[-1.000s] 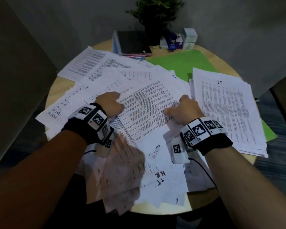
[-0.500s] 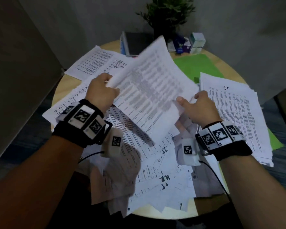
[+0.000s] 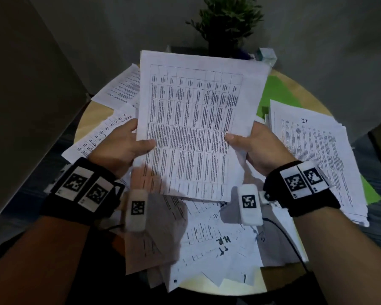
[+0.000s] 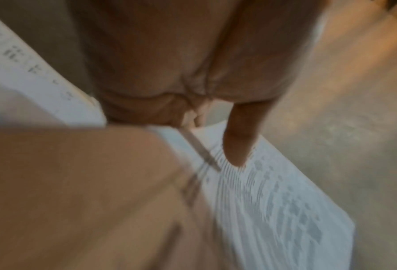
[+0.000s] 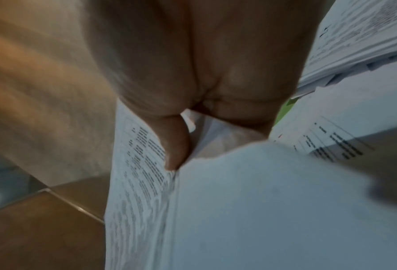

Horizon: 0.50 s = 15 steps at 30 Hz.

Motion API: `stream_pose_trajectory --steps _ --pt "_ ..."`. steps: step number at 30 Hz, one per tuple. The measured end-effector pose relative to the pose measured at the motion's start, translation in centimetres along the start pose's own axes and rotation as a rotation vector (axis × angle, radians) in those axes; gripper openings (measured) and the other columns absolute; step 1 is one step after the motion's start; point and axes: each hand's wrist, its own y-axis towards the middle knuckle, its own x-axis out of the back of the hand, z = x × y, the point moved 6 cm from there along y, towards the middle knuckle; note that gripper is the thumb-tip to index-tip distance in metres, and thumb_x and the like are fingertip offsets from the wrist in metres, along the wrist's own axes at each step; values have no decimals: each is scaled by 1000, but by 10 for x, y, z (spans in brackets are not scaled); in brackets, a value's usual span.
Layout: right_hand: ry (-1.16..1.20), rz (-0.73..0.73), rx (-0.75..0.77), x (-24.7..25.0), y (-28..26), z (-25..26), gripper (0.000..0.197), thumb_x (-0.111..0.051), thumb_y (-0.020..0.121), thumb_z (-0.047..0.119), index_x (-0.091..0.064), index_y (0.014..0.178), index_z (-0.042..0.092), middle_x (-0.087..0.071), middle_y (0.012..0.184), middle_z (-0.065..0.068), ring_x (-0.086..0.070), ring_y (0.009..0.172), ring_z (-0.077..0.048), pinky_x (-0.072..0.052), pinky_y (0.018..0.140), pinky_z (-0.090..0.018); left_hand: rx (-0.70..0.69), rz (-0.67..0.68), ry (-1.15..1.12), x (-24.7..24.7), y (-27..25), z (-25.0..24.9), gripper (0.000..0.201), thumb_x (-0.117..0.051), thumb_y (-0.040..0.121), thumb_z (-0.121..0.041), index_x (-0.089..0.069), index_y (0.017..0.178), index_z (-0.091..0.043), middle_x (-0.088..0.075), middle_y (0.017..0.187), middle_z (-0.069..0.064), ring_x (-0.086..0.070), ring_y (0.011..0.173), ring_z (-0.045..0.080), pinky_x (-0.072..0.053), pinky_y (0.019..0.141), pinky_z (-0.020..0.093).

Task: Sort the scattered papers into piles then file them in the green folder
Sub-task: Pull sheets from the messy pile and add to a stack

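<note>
A printed sheet with a table (image 3: 196,128) is held up above the table, facing me. My left hand (image 3: 128,146) pinches its left edge, thumb on the front; my right hand (image 3: 249,144) pinches its right edge the same way. In the left wrist view the thumb (image 4: 239,142) presses on the sheet (image 4: 273,201). In the right wrist view the thumb (image 5: 174,146) lies on the paper (image 5: 262,201). Scattered papers (image 3: 218,236) cover the round table beneath. A sorted pile (image 3: 317,155) lies at the right on the green folder (image 3: 275,93).
A potted plant (image 3: 227,23) and small boxes (image 3: 266,56) stand at the table's far edge, partly hidden by the held sheet. More sheets (image 3: 121,89) lie at the far left. Bare wood table rim (image 3: 306,89) shows at the right. A dark panel (image 3: 20,106) stands left.
Both hands went from pressing on the papers on the table to lifting one sheet; it now stands upright in front of me, held at both side edges.
</note>
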Motion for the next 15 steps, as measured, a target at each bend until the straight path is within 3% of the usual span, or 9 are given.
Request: stream_pose_trajectory --steps 2,4,6,7,9,12,13,15 --pt "-25 -5 1 -6 2 1 35 -70 74 46 -64 97 21 -67 74 13 -59 71 -15 -45 71 -34 -78 -66 66 3 1 2 38 -61 87 6 -59 119 -14 -69 114 9 -65 104 24 -50 91 35" --pt "-2 -51 -24 -9 5 -1 30 -63 86 50 -63 91 20 -68 80 6 -60 68 -17 -47 65 -39 -129 -201 159 15 3 1 36 -63 88 0 -59 122 -12 -67 109 9 -63 91 19 -48 80 30" --pt "-134 -84 -77 -6 7 -6 36 -57 90 51 -61 93 15 -70 92 0 -63 75 -20 -52 74 -44 -160 -367 234 34 4 0 34 -60 90 0 -59 123 -8 -65 109 10 -60 86 20 -46 76 29" --pt "-311 -63 -88 -6 7 -10 40 -59 89 52 -61 100 14 -68 101 0 -63 83 -20 -51 77 -39 -169 -421 221 43 4 -1 34 -59 90 0 -59 123 -8 -65 110 10 -61 89 22 -47 78 31" --pt "-632 42 -145 -13 5 -18 61 -68 80 54 -54 123 13 -60 115 -2 -56 99 -19 -44 81 -30 -184 -460 144 54 2 -2 35 -58 89 2 -60 123 -8 -65 108 7 -62 93 22 -49 80 32" --pt "-816 114 -223 -27 2 -29 97 -82 65 52 -37 140 10 -47 135 -11 -47 121 -29 -45 97 -40 -168 -473 138 59 1 0 32 -59 91 1 -61 121 -9 -66 106 5 -63 94 22 -49 83 32" --pt "-842 105 -232 -31 2 -31 97 -84 65 47 -35 141 10 -45 137 -13 -45 124 -30 -43 98 -40 -170 -464 137 59 1 0 32 -59 90 1 -62 119 -12 -67 108 6 -64 97 23 -52 86 35" --pt "-827 91 -241 -34 2 -30 82 -83 72 35 -39 135 8 -50 132 -14 -49 118 -29 -42 86 -31 -190 -443 107 58 2 -2 34 -61 87 1 -63 114 -18 -69 111 8 -66 103 27 -53 93 45"
